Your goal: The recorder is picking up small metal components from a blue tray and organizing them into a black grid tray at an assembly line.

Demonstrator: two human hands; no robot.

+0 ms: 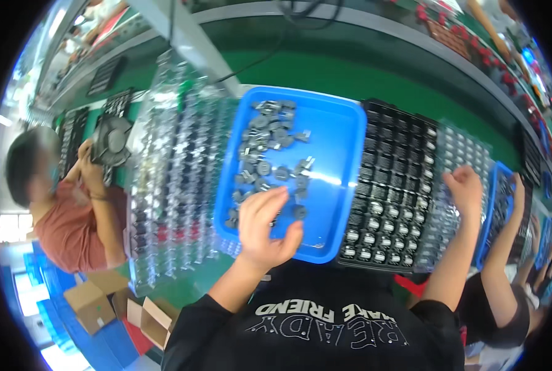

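Observation:
My left hand (260, 229) is over the near left part of a blue plastic tray (334, 213). Its thumb stands apart from the curved fingers, and nothing shows between them. Small dark grey round parts with metal prongs (263, 168) lie loose along the tray's left side, some of them hidden by this hand. To the right, my right hand (466, 190) hovers over a clear plastic blister tray (452, 157). Its fingers are curled together, and whatever they may pinch is too small to make out. Between the hands lies a black compartment tray (387, 185), with light-topped pieces in its nearer rows.
Stacked clear blister trays (177, 179) stand left of the blue tray. Beyond them a person in a reddish shirt (72, 229) holds a round dark part (112, 141). Cardboard boxes (90, 307) sit at lower left. Other workers' arms (504, 260) reach in at right, near another blue tray (493, 213).

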